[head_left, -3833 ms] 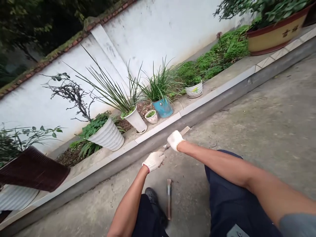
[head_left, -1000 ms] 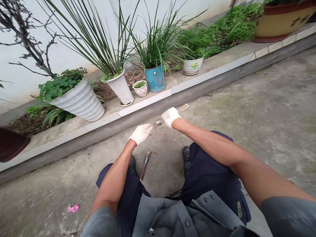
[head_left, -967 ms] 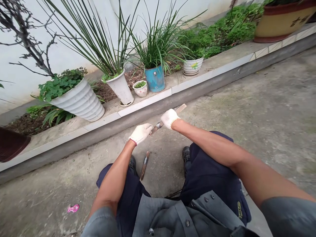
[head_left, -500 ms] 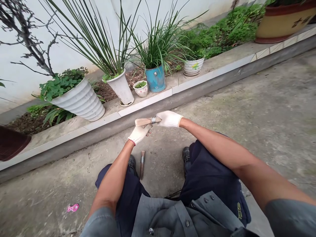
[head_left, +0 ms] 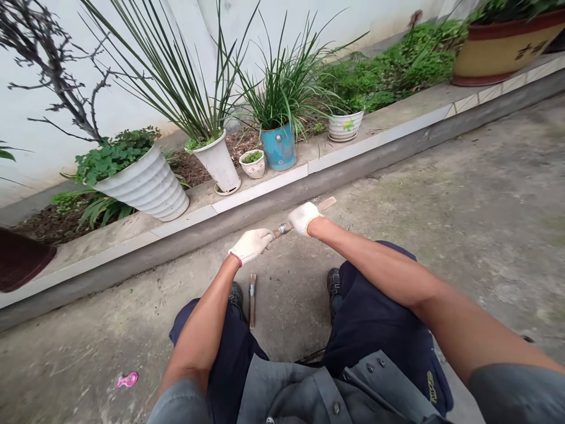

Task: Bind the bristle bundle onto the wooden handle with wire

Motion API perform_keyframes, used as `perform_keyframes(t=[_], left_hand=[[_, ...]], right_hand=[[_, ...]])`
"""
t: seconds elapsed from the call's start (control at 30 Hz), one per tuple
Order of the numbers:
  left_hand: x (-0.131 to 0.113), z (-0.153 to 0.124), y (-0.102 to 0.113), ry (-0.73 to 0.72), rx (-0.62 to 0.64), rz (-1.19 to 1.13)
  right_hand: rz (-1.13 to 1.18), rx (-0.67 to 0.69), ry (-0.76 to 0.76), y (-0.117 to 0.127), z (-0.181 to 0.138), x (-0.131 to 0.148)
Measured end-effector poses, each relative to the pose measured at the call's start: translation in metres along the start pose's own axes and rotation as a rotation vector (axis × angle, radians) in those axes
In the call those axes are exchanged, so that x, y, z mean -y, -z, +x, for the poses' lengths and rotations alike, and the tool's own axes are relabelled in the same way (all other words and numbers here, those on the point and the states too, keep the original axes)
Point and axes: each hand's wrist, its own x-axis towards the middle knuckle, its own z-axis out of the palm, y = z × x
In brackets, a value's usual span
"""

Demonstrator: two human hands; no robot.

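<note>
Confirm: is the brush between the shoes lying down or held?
Lying down: the slim wooden-handled brush rests flat on the grey concrete ground, untouched.

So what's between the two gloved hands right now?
Head view: only the metal ferrule of the brush bridges the gap. The right hand grips its handle; the left hand holds the bristle end.

Brush (head_left: pixel 283 228) tip inside left hand (head_left: pixel 251 244); brown pot (head_left: pixel 22 268) off-frame left

Left grip (head_left: pixel 251 243), right grip (head_left: pixel 303 217): gloved in white knit, red edging noted at left cuff. Brush (head_left: pixel 326 204): pale wood handle, silver ferrule. Blue pot (head_left: pixel 279 147) glazed plain; ribbed pot (head_left: pixel 148 185) white. Trousers (head_left: pixel 375 306) dark navy.
</note>
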Motion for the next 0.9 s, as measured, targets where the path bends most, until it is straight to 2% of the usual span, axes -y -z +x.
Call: perform_keyframes(t=[0.17,0.27,0.33,0.47,0.57,0.67,0.77,0.9], left_hand=[[0.004,-0.003,0.004,-0.001,-0.010,0.003],[0.010,-0.001,0.001,-0.004,0.000,-0.046],[0.012,0.000,-0.001,-0.031,-0.003,-0.120],[0.013,0.001,-0.007,0.001,0.003,-0.344],[0.010,0.001,-0.011,0.034,-0.009,-0.310],[0.007,0.000,-0.015,0.024,0.014,-0.190],[0.006,0.000,-0.018,0.018,0.027,-0.119],[0.001,-0.004,-0.017,0.000,0.011,-0.070]], right_hand=[[-0.041,0.160,0.323,-0.007,-0.013,0.009],[0.110,0.252,0.504,-0.003,-0.020,-0.001],[0.277,0.255,0.552,0.003,-0.022,-0.010],[0.544,0.052,0.419,0.015,-0.019,-0.019],[0.510,-0.126,0.171,0.020,-0.009,-0.018],[0.388,-0.210,-0.066,0.020,-0.001,-0.017],[0.248,-0.204,-0.132,0.016,0.001,-0.015],[0.053,-0.031,-0.085,0.008,-0.006,-0.003]])
